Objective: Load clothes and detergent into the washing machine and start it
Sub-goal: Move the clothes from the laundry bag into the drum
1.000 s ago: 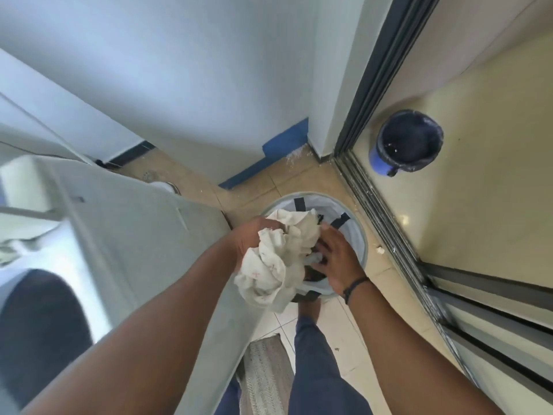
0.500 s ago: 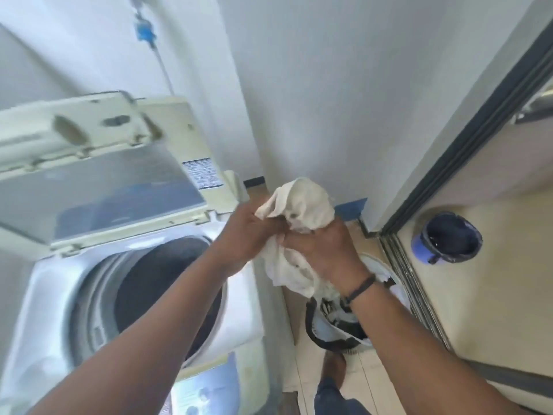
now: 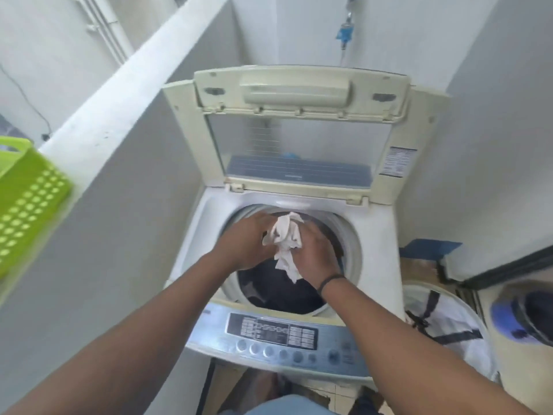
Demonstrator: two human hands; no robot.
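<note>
the crumpled white cloth [image 3: 285, 242] hangs with its long axis roughly vertical, tail pointing down into the drum [image 3: 296, 283] of the top-loading washing machine [image 3: 377, 235]. the left hand [image 3: 248, 241] and right hand [image 3: 315, 254] both grip it, fingers curled into the fabric. half a second ago the bundle was held beside the machine above the laundry bag [image 3: 446, 319]; now it is over the opening. the control panel [image 3: 273, 329] and side sticker [image 3: 398, 161] print is too blurred to read.

Green perforated basket [image 3: 28, 199] on the left ledge [image 3: 125, 85], blue bucket [image 3: 522, 317] on floor at right
</note>
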